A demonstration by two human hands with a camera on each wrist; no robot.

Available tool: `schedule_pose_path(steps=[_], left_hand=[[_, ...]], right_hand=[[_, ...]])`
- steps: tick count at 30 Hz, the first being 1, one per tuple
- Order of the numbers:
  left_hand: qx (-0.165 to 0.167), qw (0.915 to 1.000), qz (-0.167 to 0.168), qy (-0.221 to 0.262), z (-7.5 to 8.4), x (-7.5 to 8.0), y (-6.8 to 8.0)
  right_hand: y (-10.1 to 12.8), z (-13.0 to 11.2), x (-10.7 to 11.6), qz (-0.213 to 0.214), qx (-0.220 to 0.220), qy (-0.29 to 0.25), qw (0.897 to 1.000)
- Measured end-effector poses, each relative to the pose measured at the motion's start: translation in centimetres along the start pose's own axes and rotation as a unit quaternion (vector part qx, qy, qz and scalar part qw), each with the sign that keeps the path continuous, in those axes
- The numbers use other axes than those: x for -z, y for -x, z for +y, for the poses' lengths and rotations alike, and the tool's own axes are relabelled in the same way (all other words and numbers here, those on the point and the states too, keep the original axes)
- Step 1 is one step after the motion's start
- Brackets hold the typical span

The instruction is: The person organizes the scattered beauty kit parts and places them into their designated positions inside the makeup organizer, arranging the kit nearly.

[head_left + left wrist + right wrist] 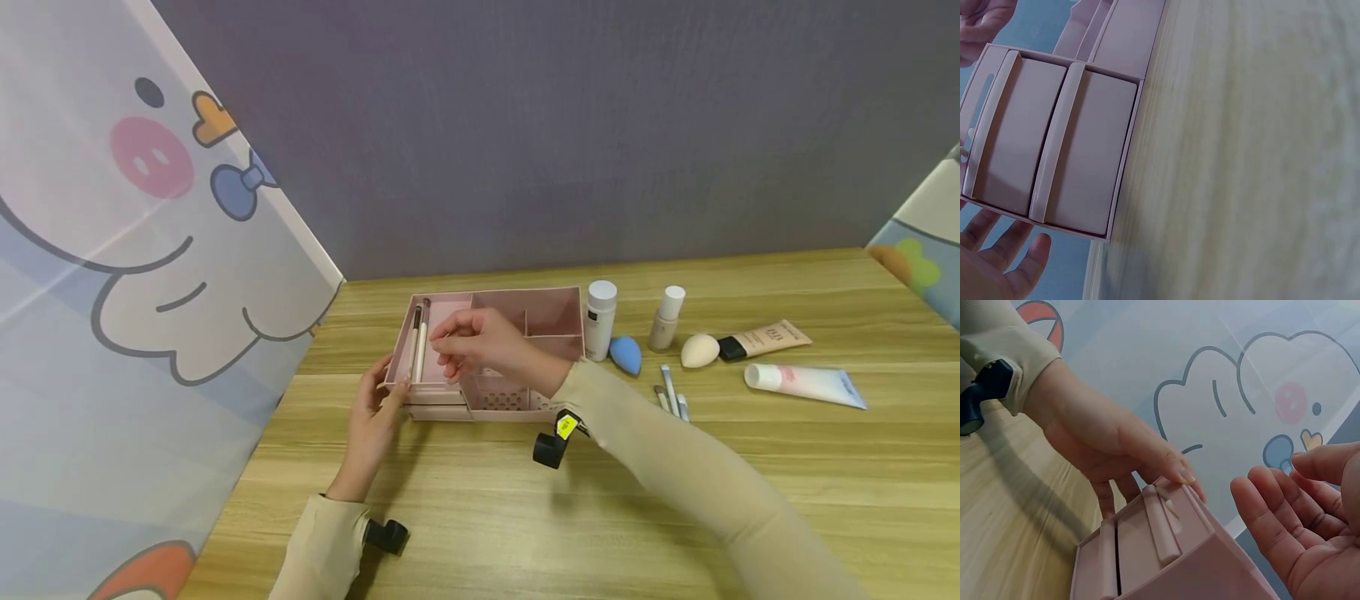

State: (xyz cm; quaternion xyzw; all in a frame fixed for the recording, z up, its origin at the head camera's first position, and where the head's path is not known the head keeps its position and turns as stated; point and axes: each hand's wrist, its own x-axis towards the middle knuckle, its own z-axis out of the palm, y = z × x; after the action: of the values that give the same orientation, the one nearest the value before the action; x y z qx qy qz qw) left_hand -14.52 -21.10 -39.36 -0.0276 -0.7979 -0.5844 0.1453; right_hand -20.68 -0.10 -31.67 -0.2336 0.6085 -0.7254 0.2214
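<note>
A pink makeup organizer stands on the table, two drawers stacked at its front left. Two makeup brushes lie side by side in its top left tray, bristles toward the back. My left hand holds the organizer's left front corner; in the right wrist view its thumb rests on the top edge and the fingers hang down along the side. Over the tray, just right of the brushes, hovers my right hand with loosely curled fingers and nothing in them. It hides part of the middle compartments.
Right of the organizer stand a white bottle and a small foundation bottle. Near them lie a blue sponge, a cream sponge, several short brushes, a beige tube and a white-pink tube. A grey panel closes the back.
</note>
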Motion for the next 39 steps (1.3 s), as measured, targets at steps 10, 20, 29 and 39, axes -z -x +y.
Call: schedule_pose_path(steps=[10, 20, 29, 39], left_hand=[[0.006, 1.0, 0.0, -0.005, -0.1, 0.0, 0.0], [0.006, 1.0, -0.002, -0.001, -0.1, 0.1, 0.0], [0.006, 1.0, -0.005, -0.004, 0.0, 0.1, 0.0], [0.004, 1.0, -0.002, -0.004, 0.1, 0.0, 0.0]], right_hand=[[2.3, 0.7, 1.5, 0.018, -0.007, 0.014, 1.0], [4.1, 1.7, 3.4, 0.033, -0.004, 0.023, 0.999], [6.0, 2.2, 5.5, 0.03, -0.015, -0.01, 0.999], [7.3, 3.1, 7.6, 0.006, -0.003, 0.008, 1.0]])
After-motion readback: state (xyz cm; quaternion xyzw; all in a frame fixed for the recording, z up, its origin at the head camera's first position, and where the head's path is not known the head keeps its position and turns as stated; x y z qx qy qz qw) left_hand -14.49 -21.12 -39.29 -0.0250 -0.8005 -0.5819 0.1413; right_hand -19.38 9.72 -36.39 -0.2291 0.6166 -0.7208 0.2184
